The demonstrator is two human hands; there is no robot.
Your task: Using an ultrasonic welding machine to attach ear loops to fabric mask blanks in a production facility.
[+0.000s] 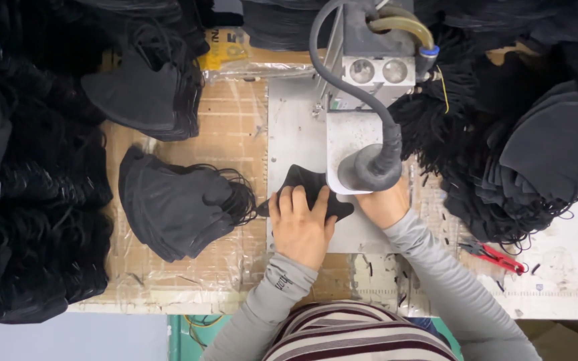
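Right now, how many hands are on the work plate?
2: left hand flat on the black mask, right hand beside it, partly hidden under the machine head.

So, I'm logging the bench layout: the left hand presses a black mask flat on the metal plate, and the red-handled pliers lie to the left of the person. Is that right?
Not quite. The left hand does press the black mask on the metal plate, but the red-handled pliers lie to the person's right, as the head view shows.
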